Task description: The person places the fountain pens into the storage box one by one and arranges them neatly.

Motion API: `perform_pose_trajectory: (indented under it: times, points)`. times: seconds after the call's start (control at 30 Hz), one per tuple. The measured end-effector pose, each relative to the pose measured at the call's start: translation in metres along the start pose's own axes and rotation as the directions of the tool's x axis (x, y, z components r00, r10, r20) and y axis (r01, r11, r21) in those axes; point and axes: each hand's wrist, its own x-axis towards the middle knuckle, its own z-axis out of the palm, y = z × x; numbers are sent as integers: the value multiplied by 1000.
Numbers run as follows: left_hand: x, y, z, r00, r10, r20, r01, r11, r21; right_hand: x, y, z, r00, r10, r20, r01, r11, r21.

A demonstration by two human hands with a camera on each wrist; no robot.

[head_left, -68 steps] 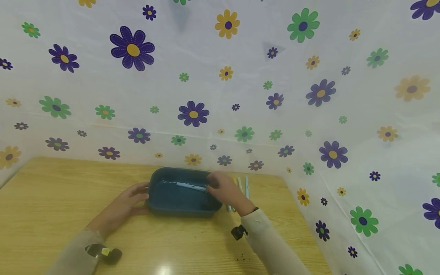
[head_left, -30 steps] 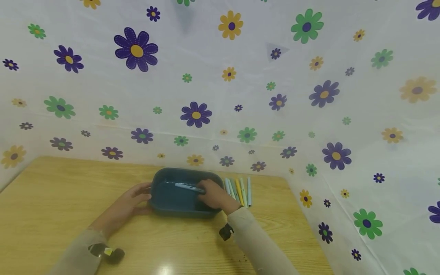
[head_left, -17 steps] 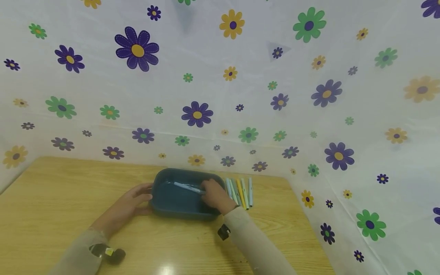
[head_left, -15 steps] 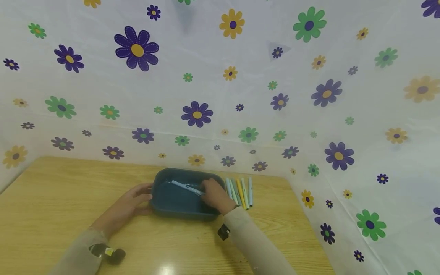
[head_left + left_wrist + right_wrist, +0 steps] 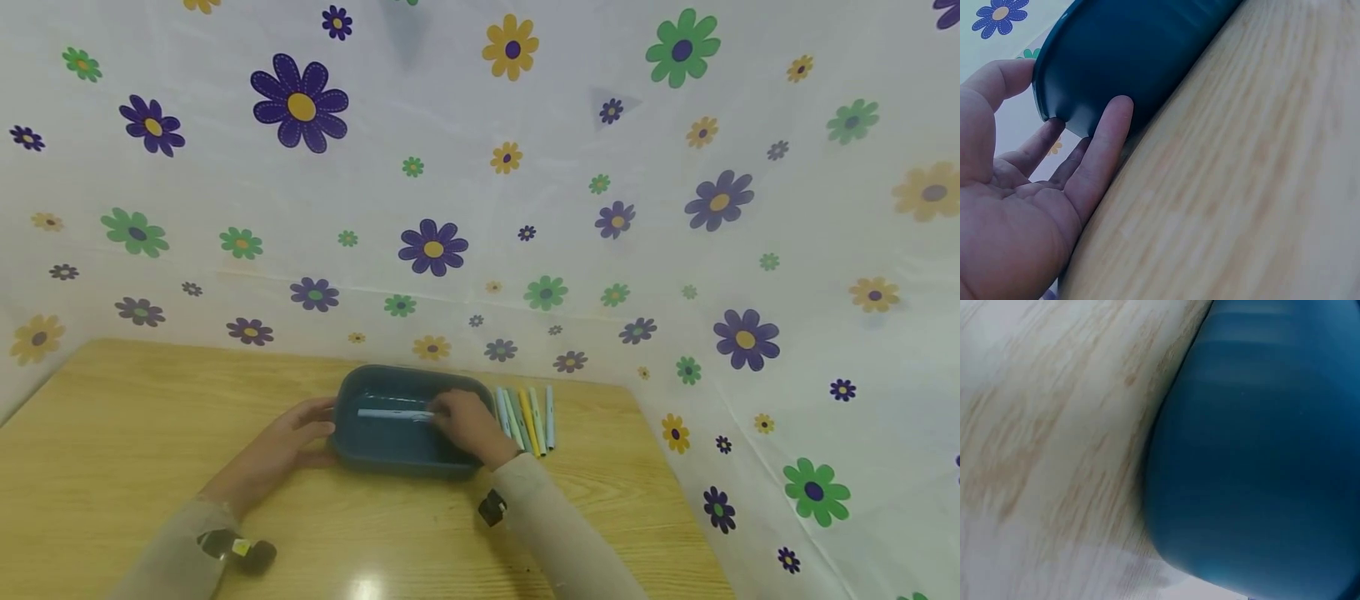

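A dark blue oblong basin (image 5: 375, 454) stands on the wooden table, seen from above in the head view. My left hand (image 5: 281, 446) rests at its left end. In the left wrist view, the spread fingers (image 5: 1100, 147) of that hand touch the basin's outer wall and rim. My right hand (image 5: 468, 425) reaches into the basin's right half and pinches the right end of a pale blue marker pen (image 5: 390, 413), which points left across the inside. The right fingertips are partly hidden. Only the basin's outer wall (image 5: 1254, 456) and the table show in the right wrist view.
Just right of the basin, several marker pens lie side by side, pale blue, pale green and one yellow marker (image 5: 530, 421). The wooden table (image 5: 150, 433) meets a white flower-print sheet (image 5: 352, 208) behind and at the right.
My right hand has moved left and down from the basin's right rim into it. The pale blue marker pen has shifted left and swung from slanting to nearly level. The left hand stays at the basin.
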Motion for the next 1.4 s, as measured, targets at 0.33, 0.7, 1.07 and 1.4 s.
perform_pose_trajectory:
  times: [0.33, 0.7, 1.07, 1.4]
  points:
    - [-1, 3, 0, 1000, -9, 4, 9, 1000, 23, -2, -1, -4, 999, -19, 49, 13, 993, 115]
    - [2, 0, 0, 1000, -11, 9, 11, 1000, 5, -8, 0, -9, 972, -196, 129, 186, 979, 88]
    - [-2, 3, 0, 999, 19, 29, -19, 1000, 2, -14, 10, -28, 945, -296, 143, 288, 955, 72]
    - [-1, 2, 2, 1000, 0, 11, 0, 1000, 22, -20, 20, -32, 962, -263, 72, 256, 962, 92]
